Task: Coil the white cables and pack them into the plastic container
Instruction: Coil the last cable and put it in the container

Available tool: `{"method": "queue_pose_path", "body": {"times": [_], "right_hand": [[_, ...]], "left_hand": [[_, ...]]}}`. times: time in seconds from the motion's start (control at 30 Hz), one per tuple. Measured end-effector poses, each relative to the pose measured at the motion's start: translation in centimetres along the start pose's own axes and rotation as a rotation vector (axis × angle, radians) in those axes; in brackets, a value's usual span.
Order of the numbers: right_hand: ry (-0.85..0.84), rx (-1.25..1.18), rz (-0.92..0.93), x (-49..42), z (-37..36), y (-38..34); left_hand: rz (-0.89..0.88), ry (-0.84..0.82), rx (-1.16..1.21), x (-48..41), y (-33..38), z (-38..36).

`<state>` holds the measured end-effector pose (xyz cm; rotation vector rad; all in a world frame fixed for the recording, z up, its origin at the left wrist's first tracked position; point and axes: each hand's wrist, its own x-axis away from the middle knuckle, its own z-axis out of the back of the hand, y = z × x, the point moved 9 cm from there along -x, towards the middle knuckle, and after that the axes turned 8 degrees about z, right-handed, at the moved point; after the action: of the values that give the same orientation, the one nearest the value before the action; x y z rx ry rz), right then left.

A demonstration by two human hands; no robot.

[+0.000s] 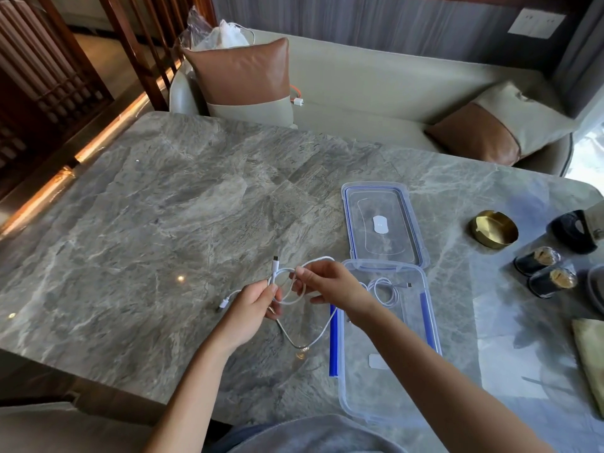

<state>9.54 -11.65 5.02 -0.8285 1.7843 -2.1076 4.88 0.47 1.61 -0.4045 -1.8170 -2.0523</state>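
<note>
Two hands work the white cable [289, 300] at frame centre: my left hand [253, 302] grips the gathered loops, my right hand [330, 284] pinches one loop. Lower right, my right forearm crosses the open plastic container [376, 397], which holds a coiled cable [385, 291]; its lid [382, 204] and a brass ashtray [495, 228] lie beyond.

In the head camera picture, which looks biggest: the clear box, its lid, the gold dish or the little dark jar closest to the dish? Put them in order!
Largest to smallest:
clear box, though being nearest the camera helps it
lid
gold dish
dark jar
</note>
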Motion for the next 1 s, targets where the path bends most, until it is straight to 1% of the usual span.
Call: {"method": "queue_pose_path", "body": {"times": [0.1, 0.17, 0.23, 0.27, 0.37, 0.43, 0.53, 0.63, 0.73, 0.8, 0.87, 0.97, 1.0], "right_hand": [[0.052, -0.044, -0.060, -0.3, 0.0, 0.8], [0.063, -0.127, -0.093, -0.4, -0.5, 1.2], [0.049, -0.171, -0.087, -0.4, -0.8, 1.1], [0.035, -0.222, -0.084, -0.4, -1.0, 1.0], [-0.033, -0.495, -0.126, -0.2, -1.9, 1.4], [-0.077, -0.595, -0.144, 0.0, -2.3, 1.4], [-0.123, -0.569, -0.146, 0.1, -2.3, 1.5], [-0.145, -0.479, -0.151, 0.6, -2.1, 1.6], [-0.214, -0.489, -0.150, 1.1, -2.3, 1.2], [-0.278, -0.604, -0.149, 1.4, -2.7, 0.6], [-0.316, -0.733, -0.166, 1.7, -2.8, 0.0], [-0.368, -0.886, -0.198, 2.0, -3.3, -0.9], [-0.400, -0.901, -0.196, 2.1, -3.7, -1.3]], "left_hand": [[-0.031, -0.050, -0.073, -0.1, 0.8, -0.4], [-0.065, -0.018, -0.079, -0.2, 1.5, -0.4], [-0.075, 0.027, -0.012, -0.2, 1.6, -0.1], [-0.076, 0.032, 0.022, -0.2, 1.6, 0.0], [-0.064, 0.009, 0.076, 0.0, 1.8, -0.2], [-0.050, 0.043, 0.124, 0.0, 2.1, 0.3], [-0.031, 0.094, 0.148, 0.0, 2.3, 1.1], [-0.025, 0.058, 0.063, 0.2, 2.3, 0.7], [-0.031, 0.005, 0.005, 0.3, 2.8, 0.1], [-0.016, -0.055, 0.055, 0.7, 3.1, -0.3], [0.010, -0.124, 0.156, 0.6, 3.2, -0.4], [0.079, -0.244, 0.466, 0.4, 3.5, -1.0], [0.092, -0.264, 0.498, 0.6, 4.0, -1.5]]}}
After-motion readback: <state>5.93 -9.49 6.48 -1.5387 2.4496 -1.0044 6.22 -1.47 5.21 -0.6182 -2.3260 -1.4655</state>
